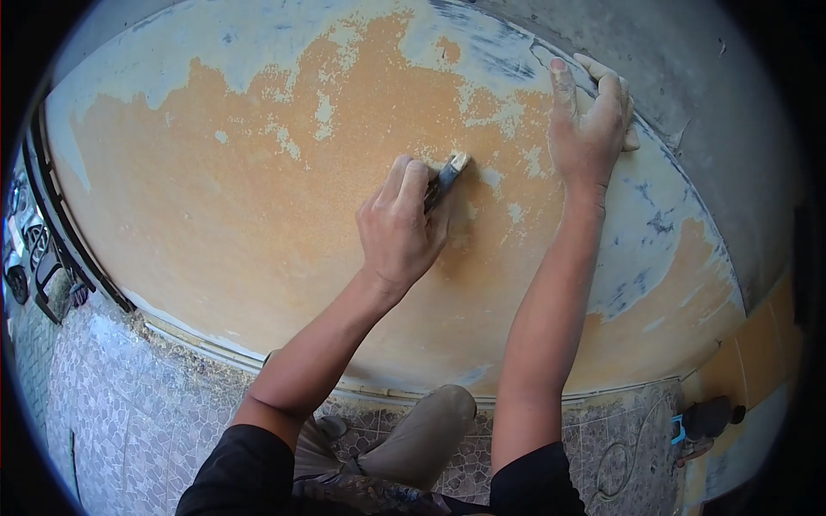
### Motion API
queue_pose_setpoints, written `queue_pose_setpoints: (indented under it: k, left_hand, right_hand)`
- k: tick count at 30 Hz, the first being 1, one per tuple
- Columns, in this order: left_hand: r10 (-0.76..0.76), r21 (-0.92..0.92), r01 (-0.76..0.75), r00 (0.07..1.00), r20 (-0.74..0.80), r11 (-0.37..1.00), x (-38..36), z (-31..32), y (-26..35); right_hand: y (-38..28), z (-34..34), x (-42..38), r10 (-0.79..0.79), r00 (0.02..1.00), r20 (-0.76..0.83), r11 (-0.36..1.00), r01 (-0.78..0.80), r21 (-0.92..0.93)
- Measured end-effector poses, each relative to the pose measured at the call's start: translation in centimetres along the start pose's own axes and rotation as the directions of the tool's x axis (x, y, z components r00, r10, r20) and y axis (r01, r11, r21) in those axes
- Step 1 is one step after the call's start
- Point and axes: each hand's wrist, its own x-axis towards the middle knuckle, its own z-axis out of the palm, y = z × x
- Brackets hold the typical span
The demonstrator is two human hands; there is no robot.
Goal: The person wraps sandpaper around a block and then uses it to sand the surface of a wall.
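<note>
A large curved panel [232, 232] fills most of the view, ochre in its middle with ragged pale blue-white patches around it. My left hand [400, 219] is closed round a small dark, flat hand tool [445, 182] with a pale, worn end. That end is at the ochre surface; the rest is hidden in my fingers, so its exact kind cannot be made out. Dusty and pale at the fingertips, my right hand [592, 120] grips the panel's upper right edge. Its thumb lies on the painted side and its other fingers curl over the rim.
Grey surface [671, 95] lies beyond the panel's right edge. Below is a stone-patterned floor [172, 413], with my bent knee [439, 421] close to the panel's lower edge. A dark object with a light-blue part [678, 428] is at lower right. Parked vehicles [30, 241] show at far left.
</note>
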Motion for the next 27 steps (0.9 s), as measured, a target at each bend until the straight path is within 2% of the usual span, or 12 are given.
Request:
queue_pose_setpoints:
  k: [3,4,8,11,13,16,18,20,22,23,25,27]
  left_hand:
    - [0.068,0.038,-0.065,0.994,-0.084,0.997,2.9,1.0,1.0]
    - [0.085,0.042,-0.082,0.993,-0.086,0.996,1.6,1.2,0.5]
    - [0.022,0.105,-0.03,0.997,0.072,0.994,-8.9,-0.1,-3.0]
    - [-0.013,0.049,0.01,0.999,0.053,0.999,-9.0,-0.5,-2.8]
    - [-0.112,-0.017,0.112,0.994,-0.013,0.994,-4.7,-0.1,-1.3]
    - [-0.059,-0.011,0.059,0.995,-0.078,0.998,2.4,0.4,0.4]
    - [-0.039,0.006,0.04,0.996,-0.086,0.999,2.5,0.5,0.5]
    - [0.06,0.101,-0.058,0.998,-0.017,0.993,-1.0,0.5,-0.7]
    - [0.067,0.124,-0.077,0.994,0.086,0.989,-6.7,-0.2,-2.2]
    - [0.071,0.125,-0.082,0.994,0.087,0.989,-8.3,-0.6,-2.6]
    - [0.049,0.134,-0.074,0.982,0.182,0.988,-9.0,-1.5,-2.7]
    - [0.024,0.104,-0.036,0.993,0.117,0.994,-6.6,-0.6,-1.9]
  right_hand:
    - [-0.2,0.0,0.0,0.013,1.0,-0.002,1.0,-0.013,-0.001]
    - [-0.3,0.0,-0.1,0.017,1.0,-0.002,1.0,-0.017,0.001]
    - [-0.2,0.4,-0.2,0.023,0.999,-0.031,1.0,-0.024,-0.013]
    - [0.1,0.4,-0.2,-0.005,1.0,-0.031,0.999,0.006,0.034]
    - [-0.2,0.1,-0.1,-0.007,1.0,-0.013,1.0,0.008,0.009]
    - [-0.2,0.0,-0.1,-0.001,1.0,-0.013,1.0,0.0,-0.02]
    - [-0.1,0.0,-0.1,-0.004,1.0,-0.009,1.0,0.004,-0.025]
    - [0.0,0.1,-0.1,-0.002,1.0,-0.016,1.0,0.003,0.024]
    - [0.2,0.4,-0.1,-0.007,1.0,-0.028,0.999,0.009,0.04]
    - [0.2,0.5,-0.1,-0.018,0.999,-0.042,0.998,0.02,0.051]
    - [0.1,0.5,-0.2,0.003,0.999,-0.044,0.999,-0.002,0.036]
    - [-0.3,0.3,-0.1,0.012,0.999,-0.032,1.0,-0.011,0.018]
